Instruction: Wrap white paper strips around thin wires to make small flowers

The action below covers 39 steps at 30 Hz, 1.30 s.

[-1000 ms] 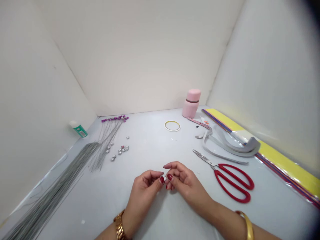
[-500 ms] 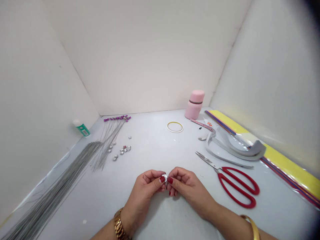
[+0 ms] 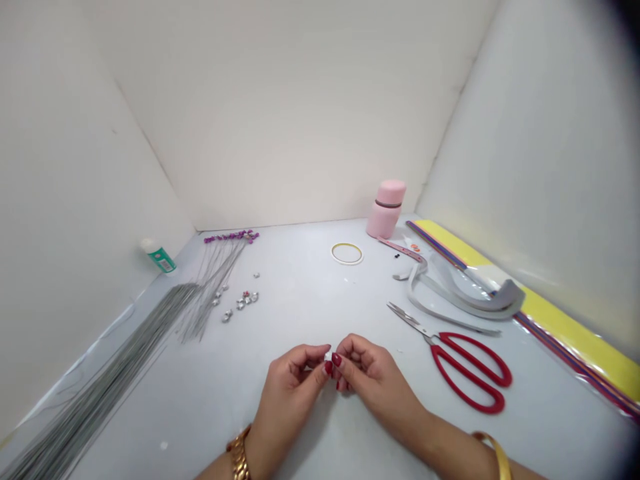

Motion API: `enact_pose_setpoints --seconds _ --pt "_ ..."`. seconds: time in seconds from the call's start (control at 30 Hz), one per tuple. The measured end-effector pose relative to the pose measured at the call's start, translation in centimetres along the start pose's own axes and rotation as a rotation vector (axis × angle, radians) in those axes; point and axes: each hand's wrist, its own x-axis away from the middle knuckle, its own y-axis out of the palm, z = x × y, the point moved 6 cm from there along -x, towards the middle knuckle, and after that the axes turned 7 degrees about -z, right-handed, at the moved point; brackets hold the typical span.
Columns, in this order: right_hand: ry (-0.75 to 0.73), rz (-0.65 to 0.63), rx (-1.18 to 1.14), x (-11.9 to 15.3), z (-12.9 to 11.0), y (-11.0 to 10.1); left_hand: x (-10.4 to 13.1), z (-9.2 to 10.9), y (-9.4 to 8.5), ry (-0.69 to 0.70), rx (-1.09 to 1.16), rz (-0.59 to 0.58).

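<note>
Close together at the front middle of the table, my left hand (image 3: 295,383) and my right hand (image 3: 374,373) pinch one small silvery-white piece (image 3: 329,357) between thumbs and fingertips. Most of that piece is hidden by the fingers, so its exact kind does not show. To the left lie several small silver folded pieces (image 3: 247,301), one with a red spot. Beyond them, thin grey wires with purple tips (image 3: 231,237) rest on the table. Red-handled scissors (image 3: 450,360) lie spread slightly to the right of my right hand.
A thick bundle of grey wires (image 3: 105,380) runs along the left edge, near a green and white glue stick (image 3: 161,257). At the back are a tape ring (image 3: 347,254) and a pink flask (image 3: 387,210). Grey-white strips (image 3: 465,303) and yellow sheets (image 3: 575,323) lie right.
The left fingers have loosened slightly, the index finger lifting from the thumb, while the small piece stays between the hands. The whole view has shifted a little.
</note>
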Motion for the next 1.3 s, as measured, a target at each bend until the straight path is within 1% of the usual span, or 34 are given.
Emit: enact_pose_setpoints --seconds 0.07,0.17,0.3,0.37,0.43,0.53,0.67,0.73,0.8,0.87,0.97,1.0,1.13,1.2,1.3 --pt "0.002 -0.031 -0.032 -0.1 0.0 0.2 -0.1 -0.1 0.0 -0.017 0.046 0.003" --pt "0.004 -0.085 -0.104 -0.2 -0.2 0.5 -0.3 -0.4 0.1 -0.084 0.194 -0.011" --pt "0.011 -0.095 -0.118 -0.3 -0.4 0.5 -0.6 -0.3 0.2 -0.11 0.31 -0.055" --pt "0.006 -0.089 -0.098 -0.3 -0.4 0.4 -0.5 -0.3 0.3 -0.116 0.301 -0.063" --pt "-0.014 -0.068 -0.06 -0.3 -0.4 0.3 -0.4 -0.2 0.3 -0.114 0.241 -0.053" --pt "-0.031 -0.037 -0.017 -0.3 -0.2 0.1 -0.3 0.2 0.4 -0.054 0.106 -0.059" --pt "-0.005 -0.106 -0.067 -0.4 0.1 0.4 -0.2 0.8 0.4 0.055 0.005 -0.085" --pt "0.016 -0.139 -0.084 -0.4 0.3 0.6 -0.2 1.0 0.4 0.088 -0.026 -0.1" --pt "0.029 -0.144 -0.107 -0.3 0.3 0.7 -0.1 1.0 0.6 0.103 -0.031 -0.136" --pt "0.032 -0.134 -0.145 -0.3 0.3 0.7 0.0 0.8 0.6 0.102 -0.013 -0.135" --pt "0.038 -0.14 -0.201 -0.1 0.3 0.9 0.2 0.6 0.2 0.1 -0.01 -0.063" --pt "0.042 -0.15 -0.213 -0.1 0.3 1.0 0.2 0.7 0.2 0.099 -0.011 -0.057" --pt "0.054 -0.218 -0.203 0.1 0.6 1.5 0.4 1.1 0.8 0.076 0.034 -0.138" --pt "0.067 -0.256 -0.179 0.2 0.7 1.6 0.4 1.1 1.0 0.043 0.073 -0.18" --pt "0.102 -0.292 -0.194 0.3 0.7 1.8 0.4 0.8 0.9 -0.008 0.129 -0.165"
